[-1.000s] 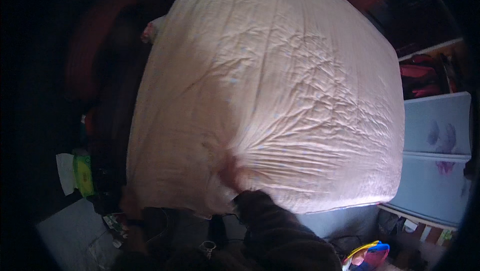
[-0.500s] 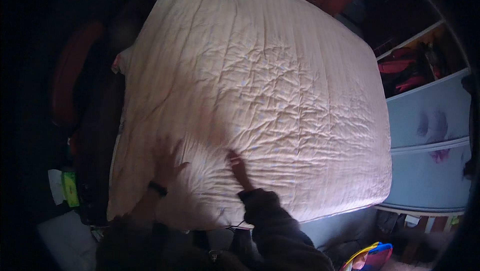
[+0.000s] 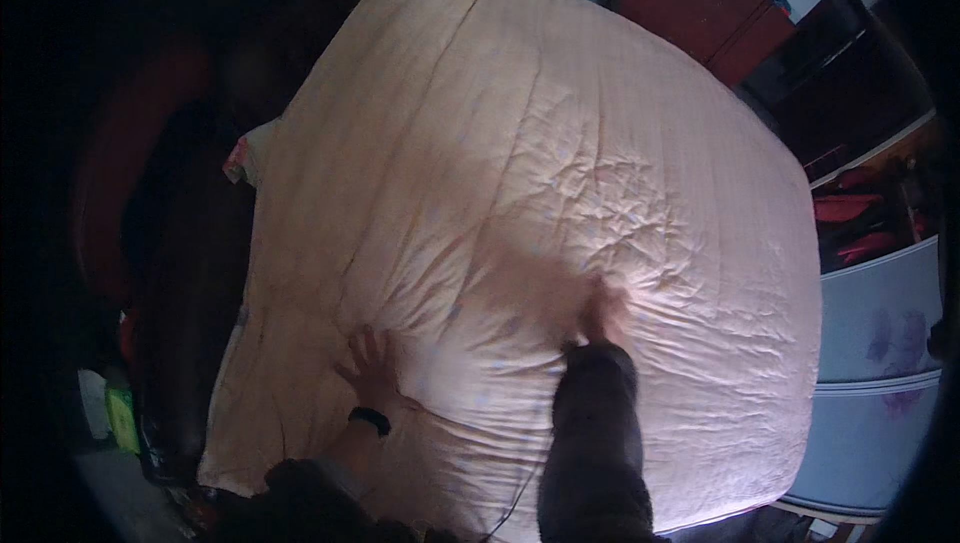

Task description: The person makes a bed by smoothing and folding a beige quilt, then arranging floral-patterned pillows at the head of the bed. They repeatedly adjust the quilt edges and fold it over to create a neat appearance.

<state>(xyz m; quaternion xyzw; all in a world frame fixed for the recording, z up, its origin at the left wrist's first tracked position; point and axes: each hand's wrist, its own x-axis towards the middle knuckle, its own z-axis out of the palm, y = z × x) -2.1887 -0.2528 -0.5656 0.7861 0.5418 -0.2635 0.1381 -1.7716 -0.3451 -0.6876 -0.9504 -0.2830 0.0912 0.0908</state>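
A pale peach quilt is spread wide before me, with creases running across its middle and right side. My left hand lies on its near left part, fingers spread and nothing held; a dark band circles that wrist. Farther out and to the right, my right hand presses on the quilt, where folds gather around it. Motion smears its fingers, so their shape is unclear. A dark sleeve covers my right forearm.
At the far right stand a red cabinet and a dark glossy panel. Nearer on the right are red items on a shelf and a pale blue-grey cabinet. A green and white packet is at the left, beside dark furniture.
My right hand has moved right and farther across the quilt. My left hand stays spread on the cloth. The view has shifted, and the wrinkles near the middle look smoother.
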